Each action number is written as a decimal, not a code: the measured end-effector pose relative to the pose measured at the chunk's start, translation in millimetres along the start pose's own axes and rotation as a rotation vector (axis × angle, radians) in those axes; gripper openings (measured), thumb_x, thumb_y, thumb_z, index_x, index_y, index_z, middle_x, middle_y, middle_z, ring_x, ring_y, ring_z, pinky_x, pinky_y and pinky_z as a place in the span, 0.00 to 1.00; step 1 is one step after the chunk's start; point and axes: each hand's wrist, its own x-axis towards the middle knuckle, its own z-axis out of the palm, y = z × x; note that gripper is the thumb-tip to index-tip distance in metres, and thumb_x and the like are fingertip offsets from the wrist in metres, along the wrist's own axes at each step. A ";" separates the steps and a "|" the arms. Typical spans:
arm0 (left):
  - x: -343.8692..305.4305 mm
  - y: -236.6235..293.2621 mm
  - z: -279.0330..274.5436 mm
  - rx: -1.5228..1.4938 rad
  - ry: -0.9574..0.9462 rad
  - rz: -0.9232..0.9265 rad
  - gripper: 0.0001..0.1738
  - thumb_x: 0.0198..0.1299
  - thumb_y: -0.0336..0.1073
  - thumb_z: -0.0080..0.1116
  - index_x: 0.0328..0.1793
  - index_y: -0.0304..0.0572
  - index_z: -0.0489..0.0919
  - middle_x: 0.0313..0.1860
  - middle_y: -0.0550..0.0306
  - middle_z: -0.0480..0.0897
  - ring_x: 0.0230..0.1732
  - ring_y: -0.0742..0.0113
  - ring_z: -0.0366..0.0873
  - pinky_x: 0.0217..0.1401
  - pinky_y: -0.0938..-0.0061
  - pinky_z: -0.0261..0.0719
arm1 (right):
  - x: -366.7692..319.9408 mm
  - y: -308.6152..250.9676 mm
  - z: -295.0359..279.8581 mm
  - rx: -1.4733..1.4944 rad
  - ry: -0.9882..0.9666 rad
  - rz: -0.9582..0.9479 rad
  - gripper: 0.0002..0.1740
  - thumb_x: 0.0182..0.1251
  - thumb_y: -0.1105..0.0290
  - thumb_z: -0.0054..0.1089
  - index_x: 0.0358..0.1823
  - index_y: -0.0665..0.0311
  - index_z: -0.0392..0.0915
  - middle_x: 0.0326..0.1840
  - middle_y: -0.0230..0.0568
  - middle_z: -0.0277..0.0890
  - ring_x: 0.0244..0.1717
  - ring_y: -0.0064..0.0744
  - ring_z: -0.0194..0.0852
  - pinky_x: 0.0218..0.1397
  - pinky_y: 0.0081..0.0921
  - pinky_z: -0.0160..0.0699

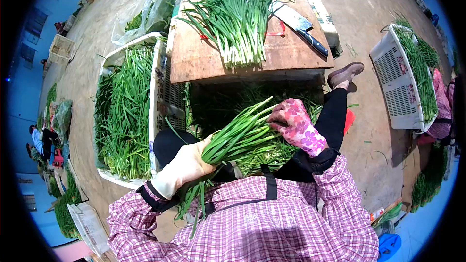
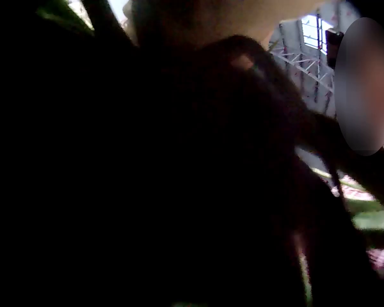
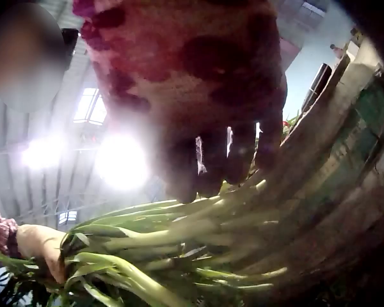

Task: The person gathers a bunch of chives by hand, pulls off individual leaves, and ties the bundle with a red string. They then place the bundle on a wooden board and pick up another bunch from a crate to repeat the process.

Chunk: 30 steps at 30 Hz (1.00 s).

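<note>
My left hand (image 1: 185, 166), in a cream glove, grips a bunch of garlic chives (image 1: 238, 138) around its leafy part, above my lap. The pale stalk ends point up and right, and loose leaves trail below the wrist. At those ends is my right hand (image 1: 297, 125), in a pink flowered glove, its curled fingers pinching at the stalks. In the right wrist view, the right fingers (image 3: 211, 157) bend down over the pale stalks (image 3: 230, 224); their tips are in shadow. The left wrist view is mostly dark, with a strip of glove (image 2: 224, 19) at the top.
Ahead, a wooden board (image 1: 189, 60) bears a pile of chives (image 1: 240, 24), a cleaver (image 1: 298, 24) and red ties (image 1: 276, 30). A white crate (image 1: 154, 106) full of chives stands at left, another crate (image 1: 395, 80) at right. More chives (image 1: 262, 160) lie below the held bunch.
</note>
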 end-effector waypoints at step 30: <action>26.7 -5.8 8.6 -0.383 -0.166 0.000 0.43 0.49 0.30 0.73 0.76 0.44 0.72 0.50 0.53 0.88 0.49 0.69 0.83 0.59 0.76 0.78 | 0.0 -37.7 -25.5 0.972 0.123 0.570 0.07 0.73 0.76 0.57 0.46 0.73 0.81 0.34 0.38 0.82 0.32 0.23 0.79 0.37 0.20 0.78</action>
